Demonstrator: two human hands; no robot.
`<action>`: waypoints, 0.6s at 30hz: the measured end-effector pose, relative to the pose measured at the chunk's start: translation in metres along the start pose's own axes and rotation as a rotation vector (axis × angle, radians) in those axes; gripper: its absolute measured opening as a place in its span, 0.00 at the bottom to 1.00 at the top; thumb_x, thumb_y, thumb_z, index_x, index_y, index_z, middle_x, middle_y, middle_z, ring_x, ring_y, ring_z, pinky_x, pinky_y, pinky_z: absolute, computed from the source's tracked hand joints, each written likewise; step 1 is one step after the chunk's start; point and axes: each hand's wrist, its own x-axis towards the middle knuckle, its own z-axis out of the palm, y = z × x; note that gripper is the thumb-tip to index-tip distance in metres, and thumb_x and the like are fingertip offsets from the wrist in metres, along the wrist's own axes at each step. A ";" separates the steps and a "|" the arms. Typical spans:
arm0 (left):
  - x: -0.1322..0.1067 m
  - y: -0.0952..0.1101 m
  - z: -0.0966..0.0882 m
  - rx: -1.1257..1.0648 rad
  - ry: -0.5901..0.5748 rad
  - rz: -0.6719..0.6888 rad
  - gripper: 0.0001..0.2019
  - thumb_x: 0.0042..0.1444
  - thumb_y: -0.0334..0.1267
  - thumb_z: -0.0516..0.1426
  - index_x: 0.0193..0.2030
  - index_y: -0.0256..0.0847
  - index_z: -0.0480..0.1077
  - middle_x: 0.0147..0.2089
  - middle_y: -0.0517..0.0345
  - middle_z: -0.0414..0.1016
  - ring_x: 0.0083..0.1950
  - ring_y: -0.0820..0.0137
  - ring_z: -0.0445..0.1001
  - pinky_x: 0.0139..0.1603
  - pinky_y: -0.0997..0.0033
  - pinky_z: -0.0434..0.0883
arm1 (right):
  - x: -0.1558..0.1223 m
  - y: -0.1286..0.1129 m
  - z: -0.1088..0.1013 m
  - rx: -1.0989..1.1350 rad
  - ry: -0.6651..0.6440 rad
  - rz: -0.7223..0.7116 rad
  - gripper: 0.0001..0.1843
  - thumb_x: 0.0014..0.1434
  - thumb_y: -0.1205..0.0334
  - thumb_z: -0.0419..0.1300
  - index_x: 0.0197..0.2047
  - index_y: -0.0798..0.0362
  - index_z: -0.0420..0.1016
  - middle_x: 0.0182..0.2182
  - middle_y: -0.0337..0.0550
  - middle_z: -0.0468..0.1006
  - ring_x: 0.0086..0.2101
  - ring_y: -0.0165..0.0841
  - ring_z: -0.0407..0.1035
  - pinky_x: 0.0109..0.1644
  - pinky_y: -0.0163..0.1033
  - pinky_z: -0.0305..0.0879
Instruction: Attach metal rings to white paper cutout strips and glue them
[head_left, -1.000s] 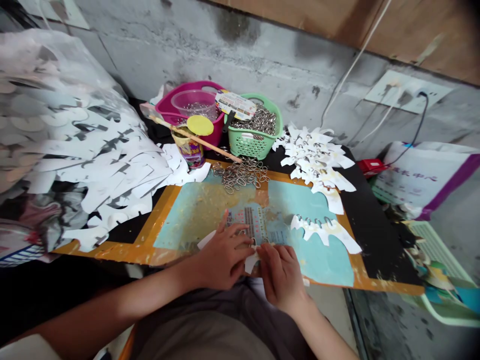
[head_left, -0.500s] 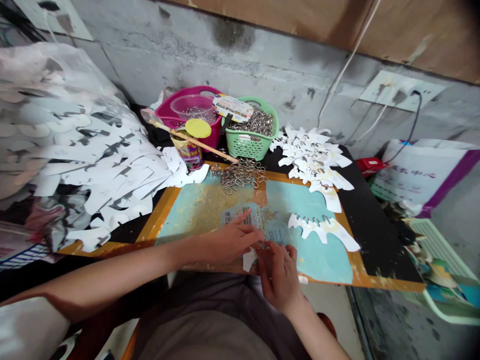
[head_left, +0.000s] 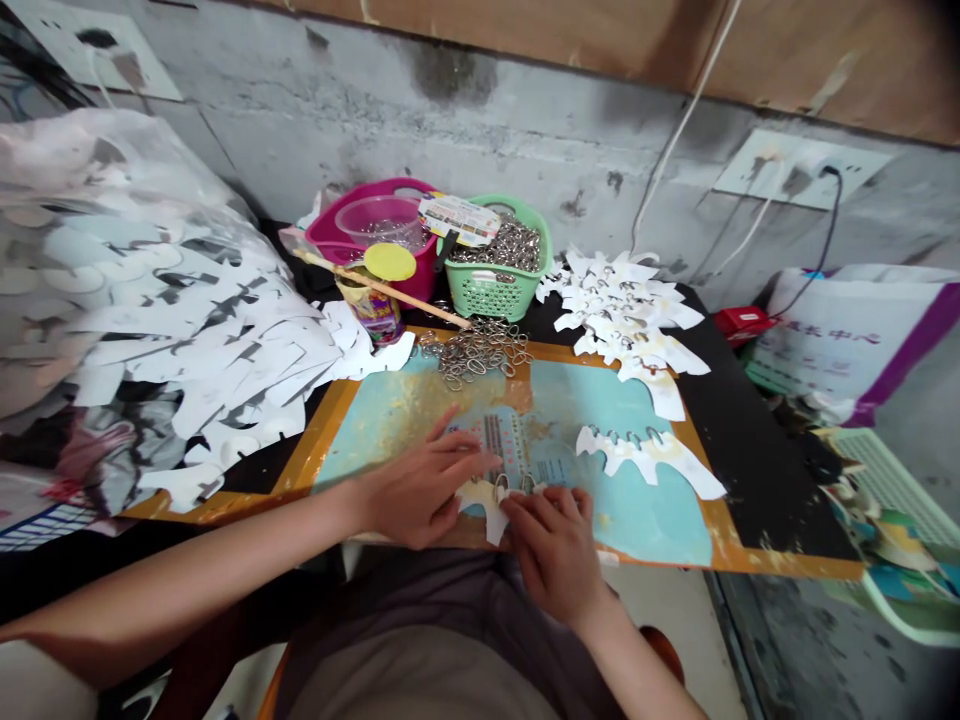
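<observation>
My left hand [head_left: 420, 490] presses its fingers down on a small white paper cutout [head_left: 484, 503] at the near edge of the blue and orange board [head_left: 390, 420]. My right hand [head_left: 559, 550] meets it from the right, fingertips pinched at the cutout's top edge, where small metal rings [head_left: 501, 484] sit. Both hands touch the same cutout. A finished white cutout with rings [head_left: 649, 455] lies on the board just right of my hands.
Loose metal rings [head_left: 480, 352] are heaped at the board's far edge. Behind stand a green basket of rings [head_left: 499, 262], a pink basket [head_left: 360, 225] and a cup with a yellow lid [head_left: 379, 290]. White cutouts pile at left [head_left: 217, 350] and back right [head_left: 630, 310]. Bags fill the right side.
My left hand has slid slightly left and flattened on the cutout. My right hand's fingertips have shifted along the cutout's top edge. The view has tipped a little.
</observation>
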 end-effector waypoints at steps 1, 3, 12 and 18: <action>0.001 -0.001 -0.001 -0.011 -0.014 0.003 0.31 0.53 0.26 0.54 0.66 0.36 0.56 0.58 0.44 0.72 0.67 0.56 0.62 0.73 0.36 0.38 | 0.000 0.000 0.000 -0.004 0.001 -0.006 0.19 0.60 0.68 0.56 0.55 0.50 0.72 0.48 0.46 0.78 0.44 0.43 0.63 0.47 0.51 0.51; 0.006 -0.003 0.002 -0.029 -0.049 0.060 0.30 0.56 0.25 0.53 0.66 0.39 0.56 0.61 0.46 0.71 0.71 0.57 0.57 0.73 0.37 0.37 | 0.000 -0.001 0.000 -0.027 -0.009 -0.015 0.21 0.60 0.68 0.57 0.57 0.49 0.71 0.49 0.46 0.77 0.44 0.43 0.62 0.47 0.52 0.51; 0.025 -0.013 0.019 -0.085 -0.087 0.212 0.13 0.67 0.27 0.49 0.53 0.40 0.69 0.52 0.51 0.79 0.60 0.68 0.72 0.75 0.50 0.47 | -0.003 0.001 0.003 -0.039 -0.030 -0.019 0.22 0.61 0.69 0.54 0.59 0.51 0.68 0.47 0.48 0.77 0.44 0.44 0.63 0.48 0.52 0.52; 0.013 -0.011 0.021 0.002 -0.037 0.219 0.13 0.67 0.27 0.47 0.45 0.38 0.71 0.45 0.52 0.78 0.50 0.69 0.76 0.73 0.52 0.52 | -0.001 -0.001 0.004 0.056 0.009 0.061 0.15 0.64 0.71 0.50 0.54 0.55 0.65 0.44 0.49 0.78 0.43 0.42 0.64 0.48 0.51 0.52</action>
